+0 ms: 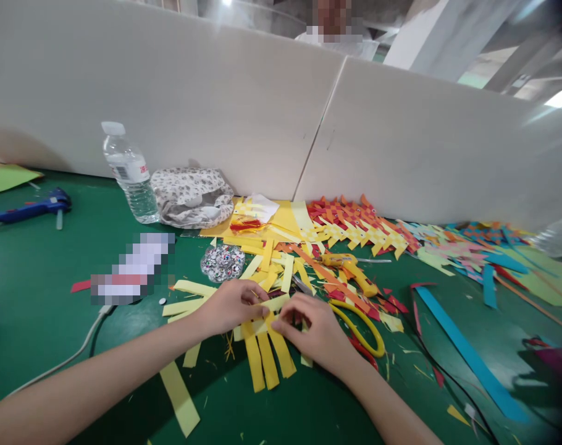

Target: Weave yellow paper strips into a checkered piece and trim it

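Observation:
Between my two hands is a woven piece of yellow paper strips [265, 358], its darker yellow ends hanging toward me. My left hand [237, 304] pinches its upper left side with thumb and fingers. On the right side, my right hand [309, 324] has its thumb and fingertips closed on a pale yellow crossing strip [276, 303]. Loose pale yellow strips [188, 306] lie left of the piece, under my left forearm. Yellow-handled scissors [364, 327] rest just right of my right hand. Their blades are partly hidden behind it.
A yellow glue gun [348, 269] lies behind the scissors, its black cord trailing right. A clear box of googly eyes [223, 262], a water bottle [130, 176] and a cloth pouch [192, 198] stand farther back. Woven paper fish [359, 228] pile against the white partition [192, 93]. A person is beyond it.

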`<state>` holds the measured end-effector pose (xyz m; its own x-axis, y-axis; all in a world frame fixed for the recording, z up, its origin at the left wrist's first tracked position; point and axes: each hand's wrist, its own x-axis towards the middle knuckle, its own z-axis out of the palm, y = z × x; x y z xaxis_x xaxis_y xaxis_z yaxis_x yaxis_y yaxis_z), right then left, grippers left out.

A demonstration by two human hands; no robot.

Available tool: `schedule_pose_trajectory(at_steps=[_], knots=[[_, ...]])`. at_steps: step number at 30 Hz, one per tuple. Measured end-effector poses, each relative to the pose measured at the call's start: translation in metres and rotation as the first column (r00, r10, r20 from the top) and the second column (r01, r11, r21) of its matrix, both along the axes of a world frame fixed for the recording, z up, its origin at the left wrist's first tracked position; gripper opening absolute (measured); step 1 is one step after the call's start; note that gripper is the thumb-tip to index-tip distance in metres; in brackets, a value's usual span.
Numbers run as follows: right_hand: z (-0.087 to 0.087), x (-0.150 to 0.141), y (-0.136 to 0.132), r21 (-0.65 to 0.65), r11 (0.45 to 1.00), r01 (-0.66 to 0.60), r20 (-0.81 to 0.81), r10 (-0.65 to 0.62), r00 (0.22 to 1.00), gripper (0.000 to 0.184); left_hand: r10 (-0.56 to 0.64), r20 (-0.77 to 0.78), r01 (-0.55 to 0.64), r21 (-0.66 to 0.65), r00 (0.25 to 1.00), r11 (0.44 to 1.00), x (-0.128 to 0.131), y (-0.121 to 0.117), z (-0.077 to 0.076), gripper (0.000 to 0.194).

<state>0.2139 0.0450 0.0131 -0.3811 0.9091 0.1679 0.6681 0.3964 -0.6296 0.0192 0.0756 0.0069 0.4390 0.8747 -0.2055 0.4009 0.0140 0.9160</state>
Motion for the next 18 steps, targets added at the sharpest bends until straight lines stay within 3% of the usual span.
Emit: schedule_pose_trajectory(at_steps=[2,4,7,10,13,18], knots=[[0.005,0.001,0.001,-0.058,0.988,0.146,-0.144,-0.153,0.978,0.02,0.022,0.049,-0.021,-0.038,0.999,0.999,-0.004,-0.003,0.001,0.026],[0.009,0.002,0.002,-0.208,0.955,0.209,-0.255,-0.259,0.931,0.025,0.09,0.126,-0.077,-0.107,0.988,0.991,-0.008,-0.007,0.004,0.027],[0.009,0.001,0.002,-0.444,0.886,0.133,-0.337,-0.303,0.891,0.034,0.18,0.221,-0.137,-0.196,0.959,0.971,-0.009,-0.016,0.007,0.026],[0.007,-0.003,0.001,-0.581,0.814,0.019,-0.418,-0.319,0.851,0.041,0.229,0.278,-0.159,-0.255,0.933,0.954,-0.007,-0.024,0.005,0.026],[0.007,-0.007,0.001,-0.61,0.792,-0.029,-0.508,-0.362,0.782,0.045,0.225,0.313,-0.135,-0.284,0.922,0.949,-0.006,-0.03,0.0,0.026],[0.012,-0.011,0.0,-0.593,0.804,0.043,-0.534,-0.433,0.726,0.05,0.188,0.333,-0.089,-0.29,0.924,0.953,-0.007,-0.032,-0.006,0.024]])
